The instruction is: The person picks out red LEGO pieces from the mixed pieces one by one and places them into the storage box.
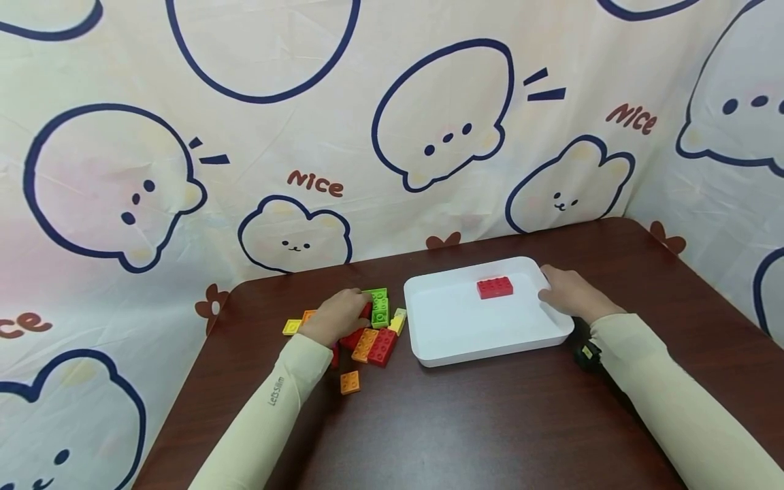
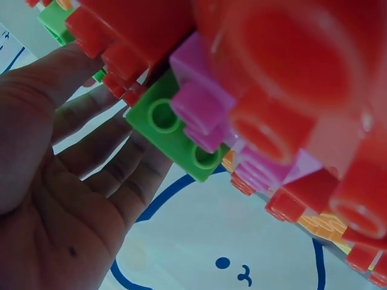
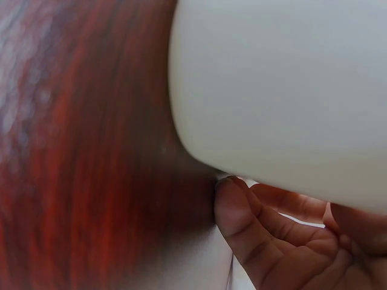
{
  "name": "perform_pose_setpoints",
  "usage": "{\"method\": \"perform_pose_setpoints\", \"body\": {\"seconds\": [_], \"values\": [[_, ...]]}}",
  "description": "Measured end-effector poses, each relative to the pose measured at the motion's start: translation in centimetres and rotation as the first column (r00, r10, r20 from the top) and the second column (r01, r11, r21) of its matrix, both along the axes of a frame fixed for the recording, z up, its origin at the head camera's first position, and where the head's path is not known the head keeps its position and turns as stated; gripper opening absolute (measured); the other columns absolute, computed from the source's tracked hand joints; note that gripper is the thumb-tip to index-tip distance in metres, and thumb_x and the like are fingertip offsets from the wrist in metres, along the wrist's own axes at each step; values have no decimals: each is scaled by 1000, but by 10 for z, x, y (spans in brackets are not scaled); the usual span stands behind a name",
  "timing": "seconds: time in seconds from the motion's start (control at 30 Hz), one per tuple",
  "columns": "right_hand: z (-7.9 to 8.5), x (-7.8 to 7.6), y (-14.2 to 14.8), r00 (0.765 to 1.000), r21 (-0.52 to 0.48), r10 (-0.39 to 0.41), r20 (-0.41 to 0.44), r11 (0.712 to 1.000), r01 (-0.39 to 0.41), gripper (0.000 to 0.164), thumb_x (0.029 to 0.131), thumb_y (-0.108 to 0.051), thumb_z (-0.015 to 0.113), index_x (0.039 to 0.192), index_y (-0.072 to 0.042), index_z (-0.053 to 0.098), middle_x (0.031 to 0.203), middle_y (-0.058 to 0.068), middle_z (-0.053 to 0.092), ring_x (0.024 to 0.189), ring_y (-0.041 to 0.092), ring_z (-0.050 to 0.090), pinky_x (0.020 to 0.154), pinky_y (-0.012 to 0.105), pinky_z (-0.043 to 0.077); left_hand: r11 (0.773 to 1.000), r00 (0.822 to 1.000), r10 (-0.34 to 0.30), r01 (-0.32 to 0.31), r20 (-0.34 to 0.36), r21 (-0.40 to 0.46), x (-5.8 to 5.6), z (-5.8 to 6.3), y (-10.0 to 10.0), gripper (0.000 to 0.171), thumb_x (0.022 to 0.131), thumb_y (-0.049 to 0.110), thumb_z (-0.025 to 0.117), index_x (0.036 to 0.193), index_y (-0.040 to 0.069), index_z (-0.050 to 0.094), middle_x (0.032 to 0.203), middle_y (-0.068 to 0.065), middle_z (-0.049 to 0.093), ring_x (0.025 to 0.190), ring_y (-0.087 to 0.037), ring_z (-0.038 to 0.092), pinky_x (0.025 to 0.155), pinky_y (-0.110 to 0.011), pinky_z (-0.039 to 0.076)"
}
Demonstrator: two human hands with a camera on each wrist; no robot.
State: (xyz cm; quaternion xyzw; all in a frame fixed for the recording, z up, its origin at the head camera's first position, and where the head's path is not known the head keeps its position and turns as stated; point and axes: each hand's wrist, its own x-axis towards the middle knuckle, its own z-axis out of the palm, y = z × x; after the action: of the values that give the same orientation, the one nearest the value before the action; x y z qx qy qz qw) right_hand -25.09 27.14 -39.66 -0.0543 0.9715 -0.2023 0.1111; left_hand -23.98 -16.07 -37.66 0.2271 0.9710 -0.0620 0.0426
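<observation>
My left hand (image 1: 335,316) reaches into a pile of toy building bricks, its thumb and fingers around a red brick (image 1: 367,311). In the left wrist view, the thumb lies against the studs of a red brick (image 2: 130,36), and some fingers pass behind a green brick (image 2: 160,115). A pink brick (image 2: 202,90) sits close by. At the right end of a white tray (image 1: 465,327), my right hand (image 1: 572,292) grips the rim; the right wrist view shows its thumb at the tray's edge. One red brick (image 1: 495,288) with studs up lies inside the tray, toward the back.
Around the left hand lie a green brick (image 1: 380,309), a pale yellow brick (image 1: 398,321), an orange brick (image 1: 365,345) and a yellow brick (image 1: 292,327). A small orange brick (image 1: 350,382) sits apart, nearer the front. The dark wooden table (image 1: 465,429) meets a patterned cloth (image 1: 392,224) behind.
</observation>
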Motion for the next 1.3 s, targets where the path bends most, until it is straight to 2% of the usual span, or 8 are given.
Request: {"method": "perform_pose_setpoints", "body": {"seconds": [0.53,0.77,0.97,1.3], "values": [[-4,-2,1,1000,4,-6,6,1000,6,65,91,-20,52,139,10,20,137,35,31,121,47,35,97,59,33,999,1000,-11,10,15,43,1,5,-2,57,76,30,76,127,17,55,116,-5,59,103,-19,54,89,-35,47],[-6,-4,2,1000,14,-3,-3,1000,3,64,91,-19,52,139,10,20,136,35,32,121,47,36,96,59,34,997,1000,-16,17,-11,79,1,7,-5,52,75,28,76,123,16,57,112,-4,59,98,-17,54,86,-33,48],[-7,-4,2,1000,18,1,-5,1000,-1,66,91,-20,53,139,11,20,137,35,31,121,47,35,96,59,33,994,1000,-5,8,-28,110,4,12,-5,52,75,26,77,123,17,56,113,-4,58,99,-18,53,84,-33,49],[-7,-4,3,1000,18,-2,-7,1000,2,66,91,-20,53,139,11,20,137,35,31,121,47,35,97,59,33,981,998,-30,40,-53,191,4,19,-6,51,75,18,76,122,17,56,120,-7,54,107,-22,48,88,-35,47]]}}
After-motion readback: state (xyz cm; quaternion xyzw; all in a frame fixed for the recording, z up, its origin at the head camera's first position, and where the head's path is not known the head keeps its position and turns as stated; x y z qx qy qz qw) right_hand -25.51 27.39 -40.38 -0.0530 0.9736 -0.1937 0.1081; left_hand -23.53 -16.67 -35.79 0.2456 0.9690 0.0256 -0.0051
